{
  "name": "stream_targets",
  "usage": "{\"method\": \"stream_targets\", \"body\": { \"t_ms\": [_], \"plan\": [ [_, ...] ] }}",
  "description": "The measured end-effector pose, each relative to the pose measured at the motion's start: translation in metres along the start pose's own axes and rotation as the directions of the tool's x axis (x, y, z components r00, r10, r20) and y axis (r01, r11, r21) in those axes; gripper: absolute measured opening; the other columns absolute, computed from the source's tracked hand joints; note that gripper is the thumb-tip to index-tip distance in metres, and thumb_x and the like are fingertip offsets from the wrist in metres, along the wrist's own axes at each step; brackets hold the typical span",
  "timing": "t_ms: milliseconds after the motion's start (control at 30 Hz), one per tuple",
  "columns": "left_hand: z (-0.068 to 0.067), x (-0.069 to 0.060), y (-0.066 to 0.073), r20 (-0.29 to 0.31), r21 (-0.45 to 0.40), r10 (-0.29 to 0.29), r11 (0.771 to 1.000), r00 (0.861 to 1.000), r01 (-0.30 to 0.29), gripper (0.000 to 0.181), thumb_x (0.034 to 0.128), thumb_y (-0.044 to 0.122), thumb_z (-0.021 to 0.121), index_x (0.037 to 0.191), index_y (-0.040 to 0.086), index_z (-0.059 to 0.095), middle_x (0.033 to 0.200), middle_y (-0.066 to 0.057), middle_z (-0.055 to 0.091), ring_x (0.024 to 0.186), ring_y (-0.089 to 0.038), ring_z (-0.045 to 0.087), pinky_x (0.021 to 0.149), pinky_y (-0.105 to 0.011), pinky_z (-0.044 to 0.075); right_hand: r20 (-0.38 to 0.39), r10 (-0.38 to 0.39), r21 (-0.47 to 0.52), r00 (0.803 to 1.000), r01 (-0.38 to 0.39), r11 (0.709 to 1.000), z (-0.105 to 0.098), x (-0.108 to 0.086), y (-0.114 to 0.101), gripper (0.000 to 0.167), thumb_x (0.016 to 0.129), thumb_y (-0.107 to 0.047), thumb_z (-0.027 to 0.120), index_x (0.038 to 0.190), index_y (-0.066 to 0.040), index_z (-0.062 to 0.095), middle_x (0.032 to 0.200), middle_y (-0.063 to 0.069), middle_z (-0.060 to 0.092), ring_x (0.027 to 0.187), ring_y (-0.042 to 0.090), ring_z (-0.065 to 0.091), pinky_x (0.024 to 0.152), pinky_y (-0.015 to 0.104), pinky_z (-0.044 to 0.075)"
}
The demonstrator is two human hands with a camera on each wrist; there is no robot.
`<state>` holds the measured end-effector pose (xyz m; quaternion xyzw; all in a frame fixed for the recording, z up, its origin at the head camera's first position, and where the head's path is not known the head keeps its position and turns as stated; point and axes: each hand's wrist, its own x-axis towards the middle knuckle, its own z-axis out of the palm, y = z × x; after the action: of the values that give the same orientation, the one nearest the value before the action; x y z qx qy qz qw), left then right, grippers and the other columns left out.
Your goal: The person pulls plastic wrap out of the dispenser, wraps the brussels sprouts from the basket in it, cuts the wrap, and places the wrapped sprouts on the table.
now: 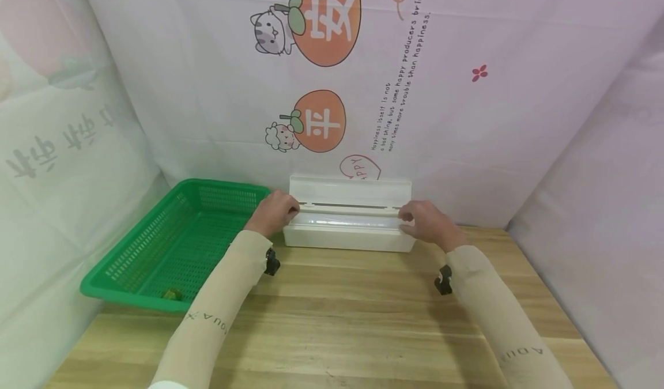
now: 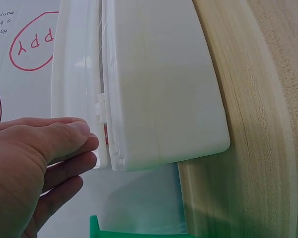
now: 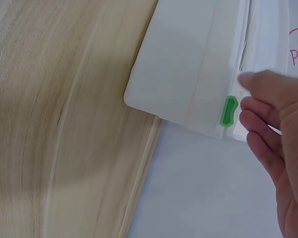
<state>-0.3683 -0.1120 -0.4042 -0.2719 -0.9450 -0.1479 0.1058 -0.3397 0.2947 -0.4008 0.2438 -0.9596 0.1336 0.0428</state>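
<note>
A long white cling film box [image 1: 349, 239] stands against the back cloth with its lid [image 1: 350, 191] raised. Inside lies a shiny film roll [image 1: 347, 221], and a white strip runs along the lid's base. My left hand [image 1: 273, 213] pinches thumb against fingers at the box's left end, beside that strip. At the opposite end, my right hand [image 1: 426, 223] has its fingers curled and its thumb at the strip. Any clear film between the fingertips is too faint to see. In the right wrist view a green clip [image 3: 229, 111] shows at the box's end, close to the fingers.
A green plastic basket [image 1: 136, 299] sits to the left, under and beside my left forearm. In it lies a small yellow-green object [image 1: 173, 294]. The wooden table [image 1: 332, 325] stretches in front of the box. Printed white cloth [image 1: 446, 124] walls the back and both sides.
</note>
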Motion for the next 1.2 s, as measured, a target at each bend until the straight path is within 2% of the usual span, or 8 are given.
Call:
{"method": "stream_targets", "body": {
  "t_ms": [167, 300, 467, 700, 800, 933, 1033, 1200],
  "plan": [
    [0.000, 0.001, 0.000, -0.003, 0.003, -0.002, 1.000, 1.000, 0.002, 0.016, 0.1011, 0.006, 0.069, 0.096, 0.006, 0.084, 0.087, -0.006, 0.078, 0.069, -0.014, 0.055, 0.067, -0.028, 0.051, 0.026, -0.022, 0.022, 0.999, 0.022, 1.000, 0.001, 0.000, -0.003, 0.020, 0.094, -0.004, 0.075, 0.112, 0.003, 0.074, 0.106, 0.016, 0.076, 0.099, 0.030, 0.072, 0.093, 0.047, 0.063],
    [0.001, 0.000, 0.000, -0.002, 0.000, -0.002, 1.000, 1.000, 0.002, 0.015, 0.1009, 0.006, 0.069, 0.098, 0.005, 0.084, 0.089, -0.007, 0.079, 0.070, -0.014, 0.057, 0.068, -0.030, 0.054, 0.036, -0.038, 0.037, 0.999, 0.037, 0.999, 0.003, 0.001, -0.003, 0.005, 0.096, 0.000, 0.070, 0.098, 0.000, 0.075, 0.092, 0.009, 0.074, 0.086, 0.022, 0.068, 0.083, 0.042, 0.063],
    [0.001, 0.000, -0.001, 0.006, -0.011, -0.003, 1.000, 1.000, 0.003, 0.016, 0.1015, 0.006, 0.068, 0.098, 0.004, 0.084, 0.087, -0.007, 0.078, 0.069, -0.014, 0.056, 0.067, -0.029, 0.052, 0.050, -0.028, 0.032, 0.998, 0.026, 0.999, 0.007, 0.004, -0.003, 0.021, 0.098, 0.003, 0.064, 0.082, -0.009, 0.068, 0.075, 0.001, 0.063, 0.072, 0.013, 0.055, 0.069, 0.029, 0.054],
    [0.000, 0.001, -0.002, -0.008, -0.015, 0.001, 1.000, 1.000, -0.001, 0.016, 0.1014, 0.007, 0.068, 0.096, 0.005, 0.084, 0.086, -0.006, 0.077, 0.069, -0.014, 0.056, 0.067, -0.029, 0.052, 0.016, -0.028, 0.007, 0.999, 0.028, 1.000, 0.008, 0.007, -0.001, 0.025, 0.102, 0.003, 0.057, 0.080, -0.007, 0.059, 0.073, 0.000, 0.051, 0.069, 0.013, 0.046, 0.062, 0.025, 0.044],
    [-0.001, 0.001, -0.001, -0.006, -0.016, -0.001, 1.000, 1.000, 0.001, 0.017, 0.1015, 0.006, 0.068, 0.096, 0.005, 0.084, 0.087, -0.006, 0.078, 0.069, -0.014, 0.056, 0.068, -0.029, 0.053, 0.013, -0.007, 0.008, 1.000, 0.007, 1.000, 0.006, 0.006, 0.000, 0.023, 0.104, 0.002, 0.056, 0.082, -0.006, 0.060, 0.075, 0.003, 0.053, 0.071, 0.017, 0.049, 0.064, 0.029, 0.047],
    [-0.003, 0.001, 0.000, -0.005, -0.021, 0.004, 1.000, 1.000, -0.004, 0.018, 0.1017, 0.006, 0.067, 0.094, 0.005, 0.083, 0.084, -0.006, 0.077, 0.068, -0.014, 0.056, 0.067, -0.029, 0.052, 0.020, 0.012, -0.002, 1.000, -0.012, 1.000, 0.001, 0.002, 0.000, 0.007, 0.101, 0.001, 0.064, 0.098, 0.002, 0.071, 0.092, 0.012, 0.070, 0.087, 0.027, 0.067, 0.080, 0.042, 0.061],
    [-0.003, 0.001, 0.000, -0.003, -0.026, 0.002, 1.000, 1.000, -0.003, 0.018, 0.1017, 0.006, 0.067, 0.094, 0.005, 0.083, 0.084, -0.006, 0.077, 0.068, -0.014, 0.056, 0.067, -0.029, 0.052, 0.048, 0.026, 0.005, 0.999, -0.026, 1.000, -0.001, 0.001, -0.001, 0.016, 0.098, -0.001, 0.070, 0.113, 0.004, 0.073, 0.108, 0.018, 0.075, 0.102, 0.033, 0.072, 0.095, 0.050, 0.062],
    [-0.002, 0.000, 0.000, -0.002, -0.024, -0.004, 1.000, 1.000, 0.004, 0.017, 0.1012, 0.006, 0.068, 0.094, 0.005, 0.084, 0.085, -0.006, 0.077, 0.069, -0.013, 0.057, 0.069, -0.029, 0.054, 0.054, -0.012, -0.011, 0.998, 0.012, 1.000, -0.001, 0.003, -0.006, 0.010, 0.096, -0.001, 0.071, 0.105, 0.001, 0.074, 0.101, 0.014, 0.075, 0.095, 0.029, 0.071, 0.092, 0.048, 0.062]
  ]
}}
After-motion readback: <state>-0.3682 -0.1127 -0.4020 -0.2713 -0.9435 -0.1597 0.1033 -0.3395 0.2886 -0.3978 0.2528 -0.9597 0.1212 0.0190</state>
